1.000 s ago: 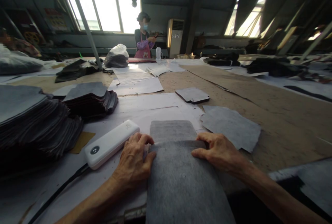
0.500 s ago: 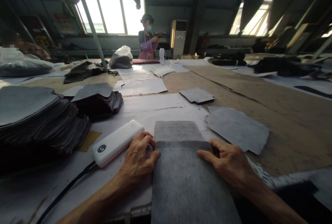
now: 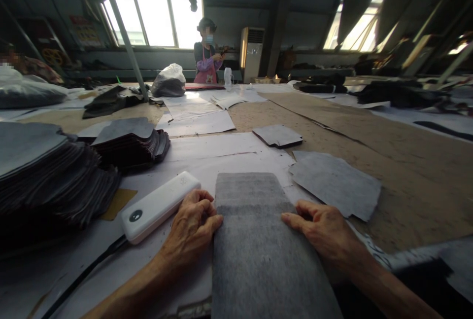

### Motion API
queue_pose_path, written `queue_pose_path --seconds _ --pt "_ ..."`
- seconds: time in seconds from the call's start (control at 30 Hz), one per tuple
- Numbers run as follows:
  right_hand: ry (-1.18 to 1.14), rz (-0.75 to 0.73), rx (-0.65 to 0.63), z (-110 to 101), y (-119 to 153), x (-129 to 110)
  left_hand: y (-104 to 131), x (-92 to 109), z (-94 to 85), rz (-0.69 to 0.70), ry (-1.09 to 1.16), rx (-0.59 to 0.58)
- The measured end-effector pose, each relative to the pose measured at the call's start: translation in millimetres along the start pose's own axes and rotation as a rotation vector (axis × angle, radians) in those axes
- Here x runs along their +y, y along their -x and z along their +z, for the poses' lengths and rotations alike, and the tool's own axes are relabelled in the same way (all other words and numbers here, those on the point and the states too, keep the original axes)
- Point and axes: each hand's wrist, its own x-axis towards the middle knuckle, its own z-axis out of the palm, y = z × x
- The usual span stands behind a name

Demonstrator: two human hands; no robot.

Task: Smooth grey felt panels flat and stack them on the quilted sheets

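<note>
A long grey sheet point(image 3: 266, 260) runs from the bottom edge up to the middle of the head view, with faint cross bands near its far end. My left hand point(image 3: 195, 220) pinches its left edge between thumb and fingers. On the opposite edge, my right hand point(image 3: 318, 223) grips the sheet the same way, thumb on top. Just left of my left hand lies a white device point(image 3: 160, 206) with a round dark button and a black cable. The undersides of the fingers are hidden.
Stacks of grey-topped pieces point(image 3: 125, 134) stand at the left. A loose grey piece point(image 3: 336, 183) and a small stack point(image 3: 278, 135) lie beyond the sheet. Across the table is a person point(image 3: 209, 55) near a plastic bag point(image 3: 169, 80).
The raised dark fold across the sheet between my hands has flattened out. My hands remain at its edges, and the whole view has shifted slightly.
</note>
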Motion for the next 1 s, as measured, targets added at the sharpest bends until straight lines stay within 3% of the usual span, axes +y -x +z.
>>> queue_pose_path --seconds 0.6,0.8,0.9,1.0 --pt "0.13 0.061 -0.004 -1 0 -8 1 1 -0.1 0.034 -0.01 -0.021" --pt "0.275 0.03 0.184 2 5 -1 4 3 1.2 0.095 -0.135 0.069" --pt "0.311 -0.133 0.353 0 7 4 6 3 0.1 0.081 -0.138 0.118" --pt "0.381 -0.523 0.534 -3 10 0 6 1 -0.3 0.114 -0.072 0.201"
